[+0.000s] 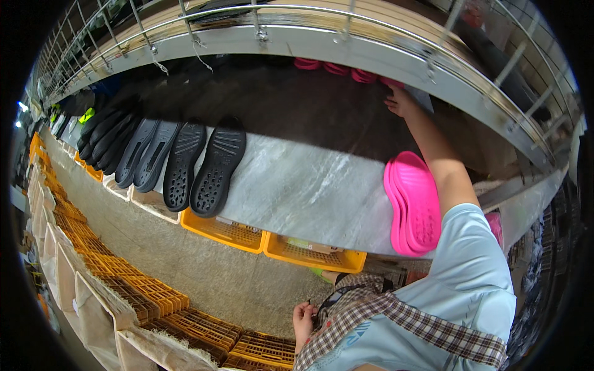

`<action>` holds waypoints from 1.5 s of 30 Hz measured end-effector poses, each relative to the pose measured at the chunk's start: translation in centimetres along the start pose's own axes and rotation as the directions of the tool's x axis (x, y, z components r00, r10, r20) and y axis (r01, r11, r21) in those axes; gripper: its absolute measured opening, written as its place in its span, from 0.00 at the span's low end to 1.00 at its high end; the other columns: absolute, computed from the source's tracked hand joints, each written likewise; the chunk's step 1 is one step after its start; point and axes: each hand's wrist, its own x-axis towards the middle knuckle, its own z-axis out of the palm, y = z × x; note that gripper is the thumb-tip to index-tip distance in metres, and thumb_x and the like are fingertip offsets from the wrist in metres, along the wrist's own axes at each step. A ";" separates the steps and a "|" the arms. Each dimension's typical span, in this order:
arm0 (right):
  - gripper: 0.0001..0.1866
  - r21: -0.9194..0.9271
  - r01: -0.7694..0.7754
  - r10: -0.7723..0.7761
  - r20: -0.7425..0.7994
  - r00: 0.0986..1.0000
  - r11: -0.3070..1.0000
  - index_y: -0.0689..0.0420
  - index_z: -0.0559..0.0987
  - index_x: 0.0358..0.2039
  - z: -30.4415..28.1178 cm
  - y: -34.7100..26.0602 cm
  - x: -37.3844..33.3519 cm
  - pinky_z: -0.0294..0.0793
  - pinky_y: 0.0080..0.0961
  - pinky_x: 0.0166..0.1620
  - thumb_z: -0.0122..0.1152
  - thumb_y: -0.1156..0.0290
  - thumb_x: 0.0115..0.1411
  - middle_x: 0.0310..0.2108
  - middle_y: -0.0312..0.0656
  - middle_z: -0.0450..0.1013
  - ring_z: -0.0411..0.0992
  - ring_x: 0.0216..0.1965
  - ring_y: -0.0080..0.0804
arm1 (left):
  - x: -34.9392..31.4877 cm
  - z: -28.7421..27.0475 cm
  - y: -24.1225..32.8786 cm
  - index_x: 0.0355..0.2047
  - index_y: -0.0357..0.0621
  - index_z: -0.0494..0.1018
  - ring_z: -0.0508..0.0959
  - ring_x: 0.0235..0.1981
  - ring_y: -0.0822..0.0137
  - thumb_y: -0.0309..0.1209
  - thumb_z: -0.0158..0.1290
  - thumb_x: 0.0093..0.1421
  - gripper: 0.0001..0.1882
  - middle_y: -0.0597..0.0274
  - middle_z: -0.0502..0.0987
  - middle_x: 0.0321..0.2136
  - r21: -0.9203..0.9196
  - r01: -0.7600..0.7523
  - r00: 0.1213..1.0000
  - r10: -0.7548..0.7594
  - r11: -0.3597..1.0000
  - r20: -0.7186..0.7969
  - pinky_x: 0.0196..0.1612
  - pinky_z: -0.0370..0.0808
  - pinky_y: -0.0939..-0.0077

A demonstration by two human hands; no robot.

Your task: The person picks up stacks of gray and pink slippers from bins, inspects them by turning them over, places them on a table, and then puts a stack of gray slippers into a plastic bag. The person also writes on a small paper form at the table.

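Note:
My right hand (398, 102) reaches under the shelf at the far side of the grey table, its visible fingers stretched out and apart. Right by it is the end of a row of pink soles (363, 76), mostly hidden behind the shelf edge; whether the hand touches one is unclear. Below my right forearm, a stack of bright pink shoe soles (416, 207) lies at the table's near right edge. My left hand (303, 320) hangs low in front of my checked apron, fingers curled; anything inside them is too small to make out.
Several black soles (218, 167) line the left of the table (303, 191). A metal shelf frame (309, 48) with wire mesh crosses overhead. Yellow crates (315, 255) stand beneath the table edge, and stacked orange-yellow crates (148, 290) run along the left floor.

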 end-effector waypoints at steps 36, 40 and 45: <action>0.20 -0.297 0.854 -0.903 -0.174 0.392 0.428 0.63 0.73 0.48 -11.3 -5.9 -7.7 0.73 0.29 0.41 0.55 0.64 0.58 0.44 0.45 0.72 0.72 0.41 0.37 | -2.8 -2.9 1.4 0.43 0.39 0.67 0.71 0.33 0.74 0.31 0.52 0.59 0.14 0.65 0.72 0.33 0.321 -0.408 0.897 0.441 0.854 -0.031 0.36 0.70 0.79; 0.09 0.027 0.700 -0.628 0.470 0.621 0.713 0.58 0.77 0.35 -1.4 -2.3 -25.5 0.67 0.15 0.25 0.55 0.71 0.54 0.29 0.34 0.71 0.67 0.27 0.20 | -7.5 -1.8 7.3 0.59 0.44 0.54 0.71 0.48 0.65 0.32 0.51 0.60 0.29 0.55 0.61 0.57 0.140 -0.608 0.794 0.595 0.782 0.124 0.45 0.71 0.73; 0.08 0.030 0.796 -0.413 0.866 0.281 0.605 0.62 0.76 0.31 6.1 2.8 -43.4 0.64 0.14 0.27 0.50 0.79 0.50 0.25 0.30 0.69 0.64 0.25 0.15 | -14.0 -0.3 11.5 0.63 0.44 0.43 0.68 0.53 0.61 0.37 0.42 0.66 0.31 0.50 0.57 0.59 -0.627 -0.325 0.679 0.636 0.708 0.366 0.49 0.72 0.66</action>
